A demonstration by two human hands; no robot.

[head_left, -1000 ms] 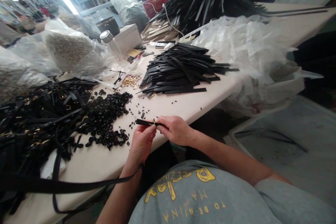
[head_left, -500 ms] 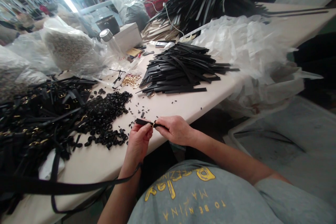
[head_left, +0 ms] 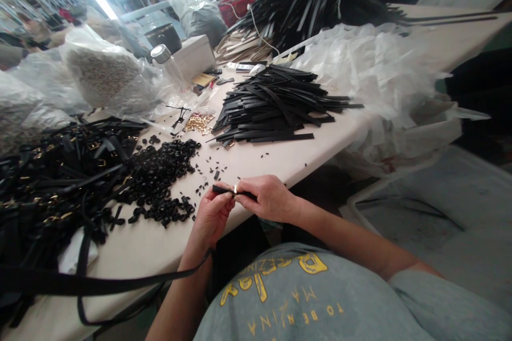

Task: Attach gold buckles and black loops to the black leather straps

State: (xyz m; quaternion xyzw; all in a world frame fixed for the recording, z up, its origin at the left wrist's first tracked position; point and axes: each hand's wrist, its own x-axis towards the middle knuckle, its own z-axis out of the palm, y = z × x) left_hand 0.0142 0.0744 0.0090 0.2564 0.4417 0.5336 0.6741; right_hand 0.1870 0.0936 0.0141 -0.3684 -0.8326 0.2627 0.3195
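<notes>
At the table's front edge, both my hands pinch one short black strap (head_left: pixel 221 189) with a small gold buckle (head_left: pixel 235 189) on it. My left hand (head_left: pixel 211 214) grips the strap's left part from below. My right hand (head_left: pixel 267 197) closes over its right end, fingertips at the buckle. A pile of small black loops (head_left: pixel 164 181) lies just left of my hands. Further back sits a stack of black straps (head_left: pixel 276 104) and a small heap of gold buckles (head_left: pixel 199 123).
A mass of straps fitted with buckles (head_left: pixel 52 176) fills the left of the table (head_left: pixel 256 162). Plastic bags (head_left: pixel 108 72), a bottle (head_left: pixel 168 66) and a white box (head_left: pixel 196 56) stand behind. Crumpled clear plastic (head_left: pixel 384 80) lies right. A long black strap (head_left: pixel 120 282) hangs over my left wrist.
The strap has slid slightly rightward between my hands and the gold buckle now stands upright at my fingertips. My hands stay in the same spot.
</notes>
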